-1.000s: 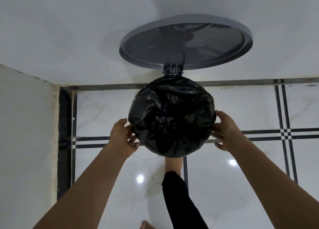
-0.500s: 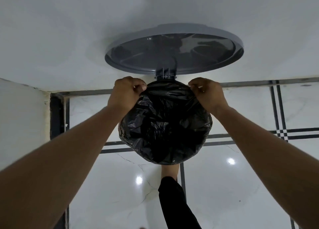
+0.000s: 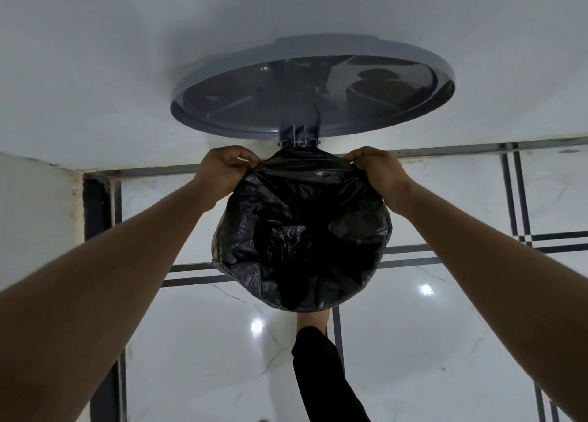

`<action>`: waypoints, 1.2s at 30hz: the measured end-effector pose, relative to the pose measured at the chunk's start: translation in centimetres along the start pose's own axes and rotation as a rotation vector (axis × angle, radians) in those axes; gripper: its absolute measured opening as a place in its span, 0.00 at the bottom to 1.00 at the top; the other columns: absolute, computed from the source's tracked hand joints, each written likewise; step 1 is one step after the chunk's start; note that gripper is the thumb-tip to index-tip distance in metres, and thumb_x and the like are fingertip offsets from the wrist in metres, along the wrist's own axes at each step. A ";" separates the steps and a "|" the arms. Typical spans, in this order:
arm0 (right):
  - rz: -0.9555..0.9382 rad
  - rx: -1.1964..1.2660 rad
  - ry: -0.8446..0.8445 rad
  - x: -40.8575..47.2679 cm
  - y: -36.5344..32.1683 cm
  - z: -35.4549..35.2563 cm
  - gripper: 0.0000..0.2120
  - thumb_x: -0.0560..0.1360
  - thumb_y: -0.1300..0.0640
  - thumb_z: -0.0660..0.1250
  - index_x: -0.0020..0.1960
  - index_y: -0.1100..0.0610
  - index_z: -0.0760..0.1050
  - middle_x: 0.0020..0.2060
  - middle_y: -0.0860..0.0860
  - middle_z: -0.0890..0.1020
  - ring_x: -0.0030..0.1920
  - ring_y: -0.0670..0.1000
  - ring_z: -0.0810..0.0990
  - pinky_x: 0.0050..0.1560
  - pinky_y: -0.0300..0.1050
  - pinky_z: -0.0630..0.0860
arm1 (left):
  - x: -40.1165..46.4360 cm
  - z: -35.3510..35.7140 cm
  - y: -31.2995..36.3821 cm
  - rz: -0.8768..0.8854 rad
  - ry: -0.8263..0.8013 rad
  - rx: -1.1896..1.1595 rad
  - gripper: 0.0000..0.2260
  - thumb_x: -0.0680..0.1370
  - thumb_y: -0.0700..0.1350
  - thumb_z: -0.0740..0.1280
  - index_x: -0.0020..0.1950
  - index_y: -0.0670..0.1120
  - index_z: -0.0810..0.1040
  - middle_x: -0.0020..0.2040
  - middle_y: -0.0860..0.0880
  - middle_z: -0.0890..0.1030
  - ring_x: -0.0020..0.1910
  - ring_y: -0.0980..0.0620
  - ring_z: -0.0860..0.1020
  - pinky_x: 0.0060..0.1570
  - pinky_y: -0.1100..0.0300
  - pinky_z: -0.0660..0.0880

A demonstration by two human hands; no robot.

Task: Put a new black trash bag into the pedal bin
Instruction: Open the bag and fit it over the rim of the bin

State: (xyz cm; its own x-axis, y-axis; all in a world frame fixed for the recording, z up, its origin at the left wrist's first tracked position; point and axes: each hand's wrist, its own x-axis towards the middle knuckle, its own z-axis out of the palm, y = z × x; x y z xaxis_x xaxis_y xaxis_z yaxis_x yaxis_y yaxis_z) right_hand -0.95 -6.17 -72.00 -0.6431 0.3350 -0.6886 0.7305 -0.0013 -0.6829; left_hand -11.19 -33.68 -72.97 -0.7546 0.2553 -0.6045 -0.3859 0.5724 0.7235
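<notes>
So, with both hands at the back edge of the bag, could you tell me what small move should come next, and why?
Probably pull that edge back and down over the rim beside the hinge. The left hand and right hand pinch the black trash bag there, the film looks bunched between them, and the lid stands open.

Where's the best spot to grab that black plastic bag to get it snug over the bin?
Probably the thin folded edge of the black plastic trash bag, at the far side below the grey lid's hinge, approached from above. There the left hand and right hand already pinch it.
</notes>
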 end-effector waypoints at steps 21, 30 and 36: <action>0.061 0.117 0.430 -11.6 10.8 -0.2 0.08 0.78 0.54 0.68 0.54 0.49 0.84 0.51 0.47 0.87 0.50 0.46 0.85 0.57 0.49 0.81 | -14.4 3.2 -9.7 -0.194 0.390 -0.559 0.10 0.82 0.42 0.68 0.63 0.45 0.83 0.55 0.45 0.86 0.47 0.51 0.82 0.50 0.54 0.80; 0.394 0.709 0.258 -12.3 10.1 0.5 0.06 0.76 0.61 0.67 0.45 0.56 0.83 0.40 0.51 0.85 0.41 0.51 0.83 0.44 0.45 0.80 | -15.9 5.7 -9.6 -0.467 0.450 -0.960 0.11 0.80 0.34 0.67 0.62 0.37 0.81 0.57 0.39 0.86 0.52 0.44 0.86 0.50 0.55 0.84; 0.557 0.785 0.112 -11.4 9.5 -0.7 0.09 0.75 0.47 0.69 0.48 0.53 0.81 0.41 0.49 0.80 0.44 0.52 0.77 0.47 0.49 0.77 | -15.4 5.2 -9.7 -0.658 0.288 -1.050 0.07 0.77 0.39 0.73 0.55 0.44 0.86 0.51 0.50 0.88 0.48 0.54 0.86 0.46 0.59 0.82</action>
State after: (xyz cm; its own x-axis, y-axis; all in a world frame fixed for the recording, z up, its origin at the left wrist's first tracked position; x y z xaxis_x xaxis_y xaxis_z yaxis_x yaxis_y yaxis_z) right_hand 13.54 -9.34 -70.46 -0.1955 0.1843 -0.9632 0.5366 -0.8020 -0.2623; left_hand 6.91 -39.09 -72.41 -0.2985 -0.0942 -0.9498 -0.8634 -0.3975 0.3107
